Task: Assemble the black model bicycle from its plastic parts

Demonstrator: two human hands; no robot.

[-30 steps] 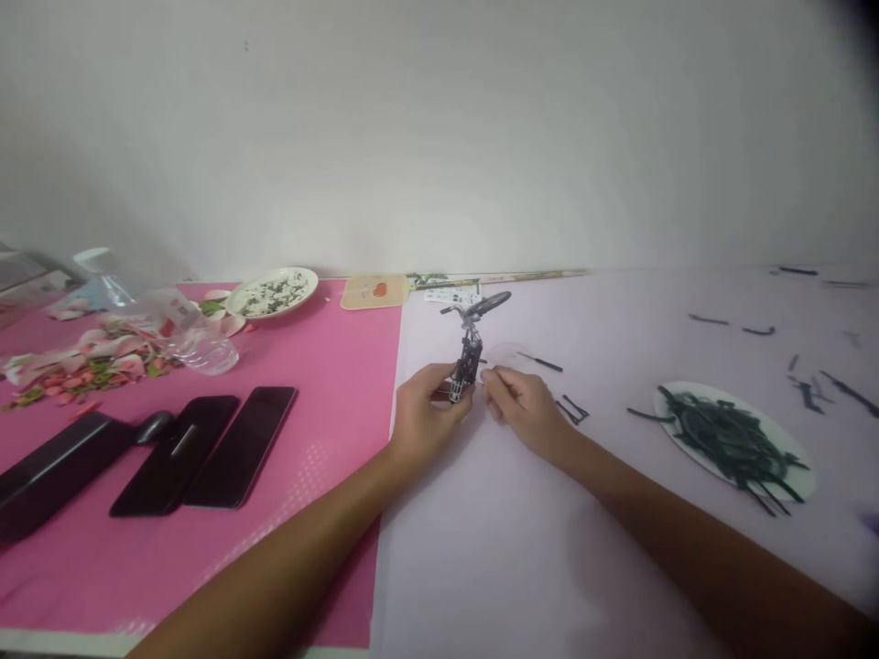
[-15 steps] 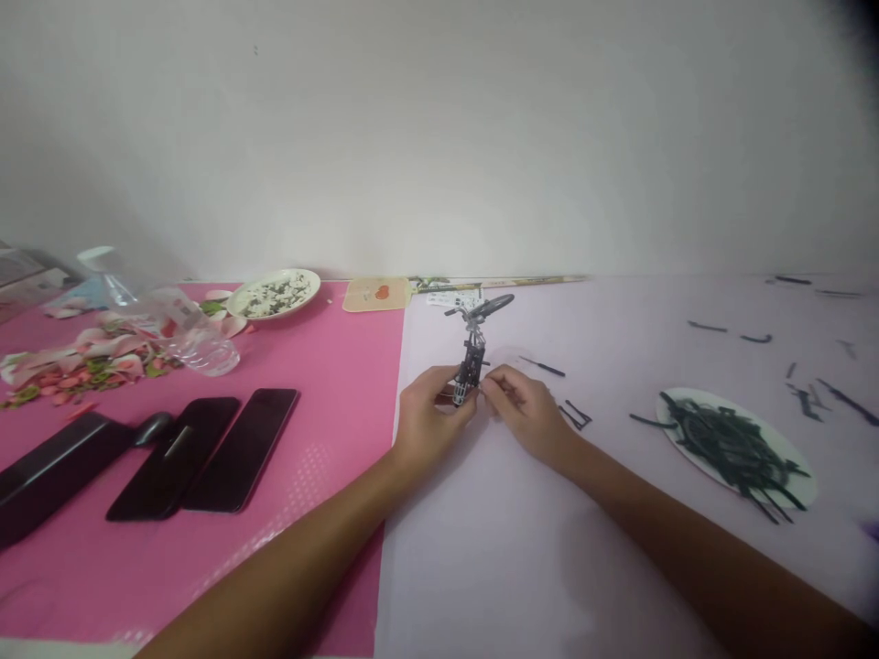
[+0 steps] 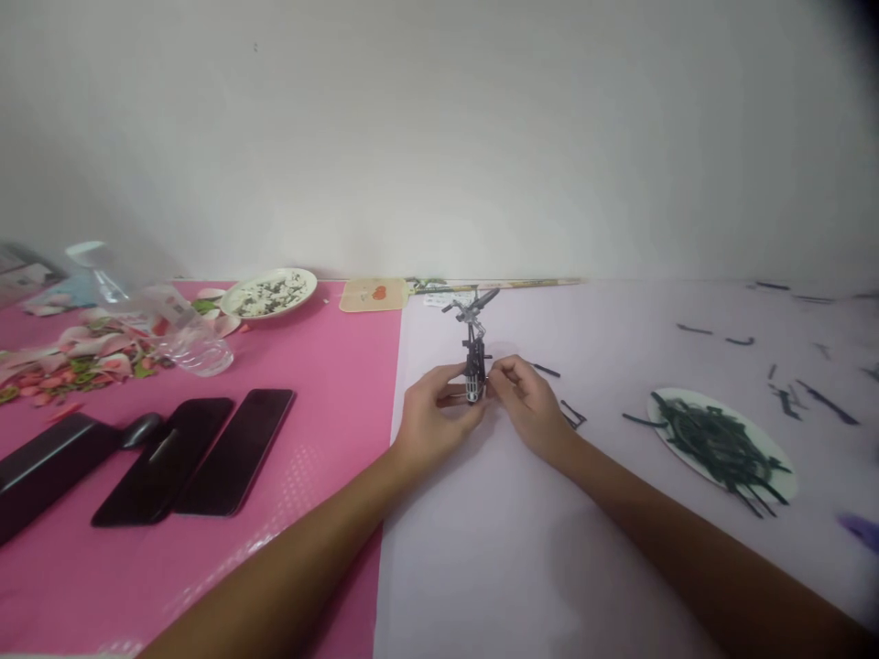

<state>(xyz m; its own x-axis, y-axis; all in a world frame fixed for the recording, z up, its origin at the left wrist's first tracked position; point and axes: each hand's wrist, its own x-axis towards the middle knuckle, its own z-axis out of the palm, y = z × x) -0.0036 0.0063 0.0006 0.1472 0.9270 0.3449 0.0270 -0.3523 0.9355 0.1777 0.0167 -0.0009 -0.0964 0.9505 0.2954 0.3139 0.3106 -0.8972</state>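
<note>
A small black-and-silver model motorcycle (image 3: 473,352) stands on end over the white cover, its handlebars and wheel at the top. My left hand (image 3: 434,412) is closed around its lower part, thumb on the near side and fingers on the far side. Close against the model's right side, my right hand (image 3: 527,403) pinches thumb and fingertips together. Whatever is in that pinch is too small to make out. Just beyond the right hand lie a dark thin tool (image 3: 547,370) and a black frame-shaped part (image 3: 574,415).
On the right, a white plate (image 3: 789,485) holds dark strip-like parts, with loose black pieces (image 3: 828,403) beyond it. Two phones (image 3: 237,453), a black case-like object (image 3: 51,467), a plastic bottle (image 3: 196,343), petals (image 3: 103,343) and another plate (image 3: 312,284) lie on the pink side.
The model has turned slightly and stands more upright, its wheel now seen more edge-on. Both hands keep about the same hold. The view has shifted a little to the right.
</note>
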